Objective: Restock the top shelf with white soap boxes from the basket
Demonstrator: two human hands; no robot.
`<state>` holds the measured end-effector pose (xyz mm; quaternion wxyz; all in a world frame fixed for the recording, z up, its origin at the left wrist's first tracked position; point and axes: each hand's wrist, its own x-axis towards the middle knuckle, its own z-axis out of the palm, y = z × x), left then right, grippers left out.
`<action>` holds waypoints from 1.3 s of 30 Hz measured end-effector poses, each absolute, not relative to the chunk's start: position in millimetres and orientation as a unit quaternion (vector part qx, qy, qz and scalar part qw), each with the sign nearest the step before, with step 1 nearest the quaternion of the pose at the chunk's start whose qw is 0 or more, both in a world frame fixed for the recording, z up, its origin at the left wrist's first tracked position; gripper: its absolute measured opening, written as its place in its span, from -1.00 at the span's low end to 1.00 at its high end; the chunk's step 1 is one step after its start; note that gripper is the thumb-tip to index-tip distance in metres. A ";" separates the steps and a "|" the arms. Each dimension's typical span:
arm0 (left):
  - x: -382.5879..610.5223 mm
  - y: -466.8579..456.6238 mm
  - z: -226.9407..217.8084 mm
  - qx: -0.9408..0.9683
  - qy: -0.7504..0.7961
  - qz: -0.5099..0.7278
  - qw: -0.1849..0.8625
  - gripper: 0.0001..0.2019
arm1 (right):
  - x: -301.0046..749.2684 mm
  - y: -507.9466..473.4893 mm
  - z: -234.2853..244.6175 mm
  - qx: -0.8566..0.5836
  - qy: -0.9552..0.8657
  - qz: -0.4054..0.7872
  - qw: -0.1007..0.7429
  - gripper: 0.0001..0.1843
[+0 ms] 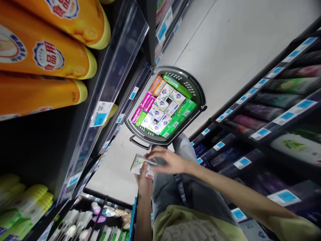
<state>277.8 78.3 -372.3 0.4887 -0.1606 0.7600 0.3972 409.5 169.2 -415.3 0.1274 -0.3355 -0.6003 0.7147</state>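
Note:
My left hand (144, 177) is closed around a small white-and-green soap box (137, 164), its thumb lying along the printed side. At the box's right end, the bent fingers of my right hand (167, 161) grip a pale edge; slight blur hides whether that edge is a flap or a second thin item. Beyond both hands, a grey shopping basket (198, 92) stands on the floor. Packed flat inside it are white soap boxes (163, 100), green packs (184, 112), magenta packs (146, 101) and orange packs (157, 85).
A shelf with orange bottles (57, 57) and price tags (101, 114) rises close on the left. Another shelf (265, 134) with bagged goods runs along the right. Behind my left arm hangs a rack of brushes (82, 221). Pale floor (225, 43) stretches past the basket.

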 end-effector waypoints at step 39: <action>312.3 -10.6 -371.9 -0.163 0.759 0.379 0.503 -0.40 | 431.6 262.5 -603.2 -0.276 -0.841 0.411 -0.218 -0.50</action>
